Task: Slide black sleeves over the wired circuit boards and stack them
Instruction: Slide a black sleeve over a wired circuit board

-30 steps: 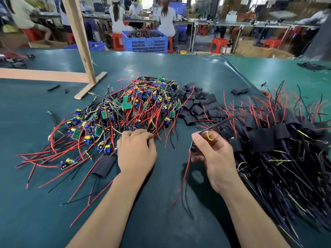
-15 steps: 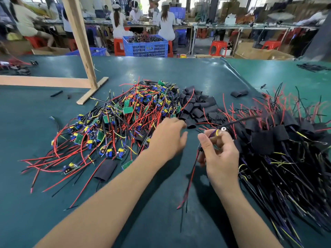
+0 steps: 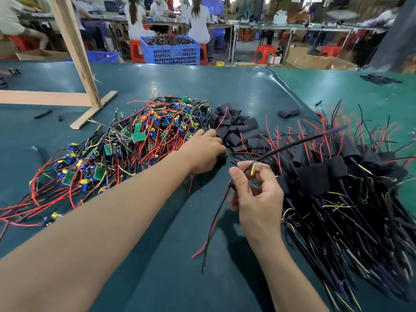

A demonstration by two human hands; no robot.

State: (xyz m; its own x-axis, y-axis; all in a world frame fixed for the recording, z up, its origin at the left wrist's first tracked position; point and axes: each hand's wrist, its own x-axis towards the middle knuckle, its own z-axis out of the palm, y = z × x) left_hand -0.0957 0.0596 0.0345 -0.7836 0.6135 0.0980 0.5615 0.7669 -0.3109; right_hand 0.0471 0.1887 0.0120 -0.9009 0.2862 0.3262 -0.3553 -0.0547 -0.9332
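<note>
Green matting covers the table (image 3: 225, 91), with three heaps on it. Biggest is the finished stack (image 3: 337, 199) on the right: sleeved boards, black wires fanned toward the viewer, red leads sticking up behind. Next, the unsleeved pile (image 3: 135, 145) centre-left, a tangle of red, yellow and black wires with small green boards showing. Between them sits the smaller heap of black sleeves (image 3: 236, 131), loose flat tubes, one stray red wire across it. One lone sleeve (image 3: 288, 113) lies apart, further back.

Step in hand, by my read: fetching a sleeve for the board already picked. The left hand (image 3: 206, 152) reaches across to the near edge of the sleeve heap, fingers curled down over something dark at the fingertips; likely a sleeve, but whether it is actually pinched I cannot tell. The right hand (image 3: 254, 190) is held up just in front of the stack, thumb and forefinger pinching a wired board (image 3: 233, 184) by its leads: a dark wire runs up and right, red and black wires hang down to the mat. The board itself is mostly hidden behind the fingers.

Next move probably calls for lifting one sleeve only, opening its mouth, and threading the bunched leads through so the tube slides over the board.
</note>
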